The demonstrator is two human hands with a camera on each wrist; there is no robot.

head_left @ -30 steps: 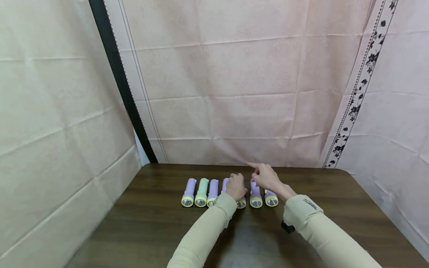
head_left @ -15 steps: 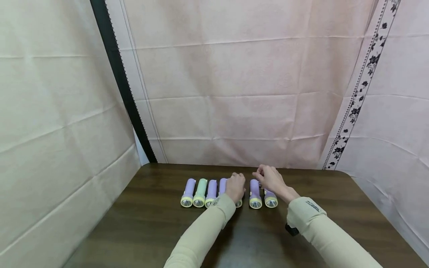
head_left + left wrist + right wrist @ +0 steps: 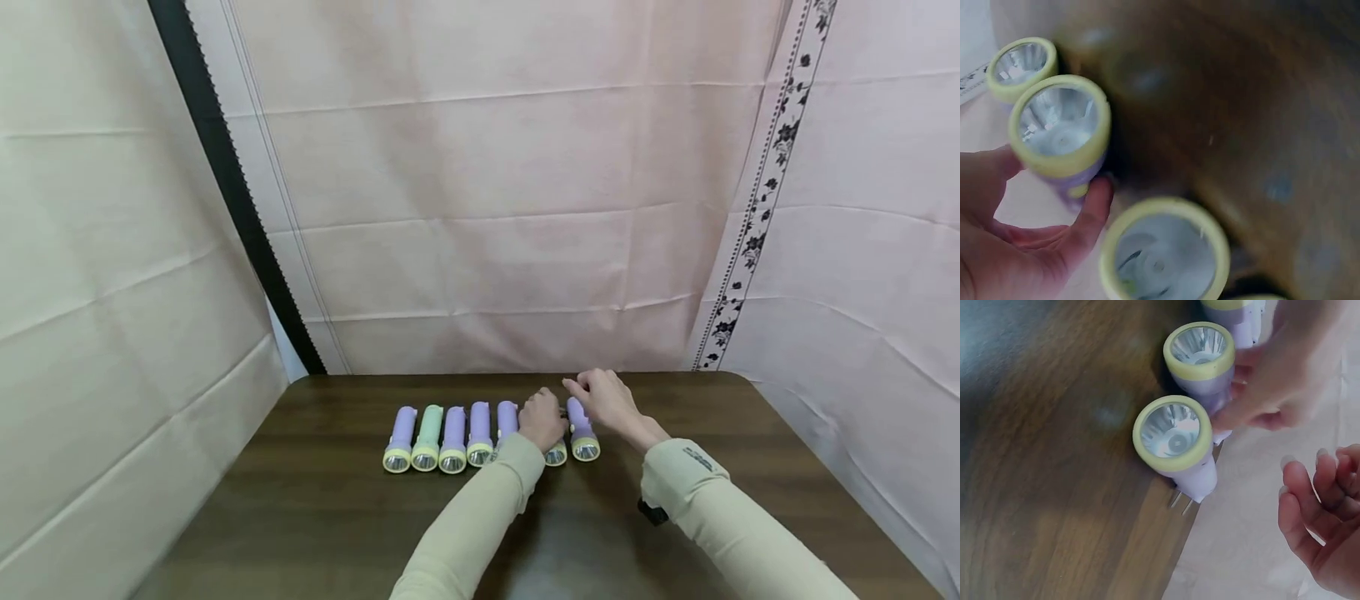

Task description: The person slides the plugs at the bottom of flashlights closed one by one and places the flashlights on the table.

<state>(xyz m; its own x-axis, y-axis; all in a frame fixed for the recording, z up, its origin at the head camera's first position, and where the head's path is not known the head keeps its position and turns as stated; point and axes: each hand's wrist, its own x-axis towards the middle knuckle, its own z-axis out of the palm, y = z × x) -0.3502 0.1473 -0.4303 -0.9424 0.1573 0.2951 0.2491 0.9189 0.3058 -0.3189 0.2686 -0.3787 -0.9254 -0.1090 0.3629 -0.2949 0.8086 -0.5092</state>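
Several purple flashlights with pale yellow heads lie in a row with one mint-green flashlight (image 3: 429,429), lenses toward me. My left hand (image 3: 543,421) pinches the purple flashlight (image 3: 1200,353) second from the right between thumb and fingers, just behind its head; the hand hides most of its body in the head view. Right of it lies the last purple flashlight (image 3: 1172,437), two metal prongs sticking out of its tail end. My right hand (image 3: 1329,519) hovers past that tail end, fingers loosely curled, holding nothing.
The flashlights lie near the far edge of a dark brown wooden table (image 3: 315,517). A pale cloth curtain (image 3: 465,208) hangs right behind that edge, and more cloth hangs at both sides.
The view has turned slightly right. My left hand has moved right along the row, from the third flashlight from the right to the second. My right index finger, first outstretched, has curled in.
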